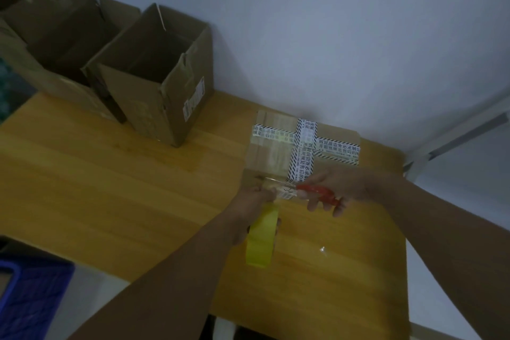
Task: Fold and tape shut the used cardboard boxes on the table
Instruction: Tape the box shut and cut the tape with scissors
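Honey-coloured wood makes the table [110,188], smooth and grained. At its far left two tall brown cartons [154,77] stand open, their corrugated walls creased and scuffed. Toward the right lies the low closed box [276,152], its top crossed by white printed tape [303,143] with black-striped edges. Both hands meet at its near edge. The left hand [254,201] curls round a yellow-green tape roll [262,237] held on edge, fingertips pinching the clear strip [285,194] that runs up to the box. The right hand [336,185] grips red-handled scissors [317,192], whose long axis runs right to left, blades pointing toward the left hand and across the strip. I cannot tell how far the blades gape. The cut, I judge, falls to the right hand, since the strip sits just left of its fingers.
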